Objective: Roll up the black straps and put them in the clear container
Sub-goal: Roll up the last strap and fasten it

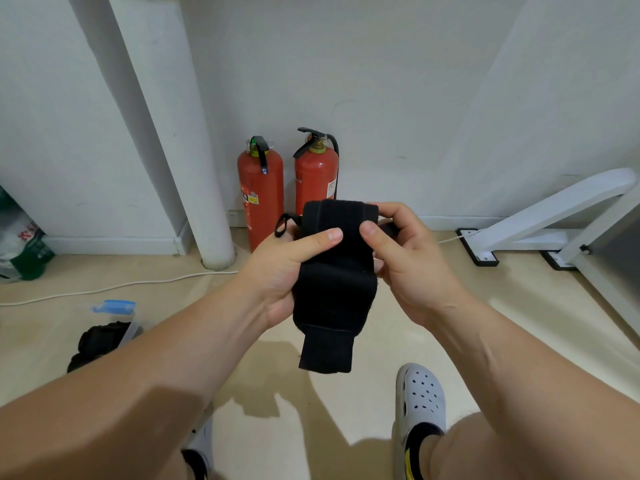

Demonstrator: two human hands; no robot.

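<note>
1. Holding a black strap (334, 289) in mid-air in front of the body, both hands grip it. The strap is partly rolled, and a flat tail hangs below the roll.
2. The left hand (287, 268) clasps the roll's left side with its thumb laid across the front. A thin loop sticks out past its fingers.
3. The right hand (408, 265) pinches the upper right edge, thumb on the front and fingers curled behind.
4. The clear container (130, 327) sits on the floor at lower left (the left forearm hides part of it). It has a blue clasp (114, 306) on top, and a dark bundle (100, 337) lies in or against it; I cannot tell which.
5. Two red fire extinguishers (260, 199) stand against the wall beyond the hands, beside a white pipe (207, 202).
6. A white clog (420, 400) shows on the floor below the strap.
</note>
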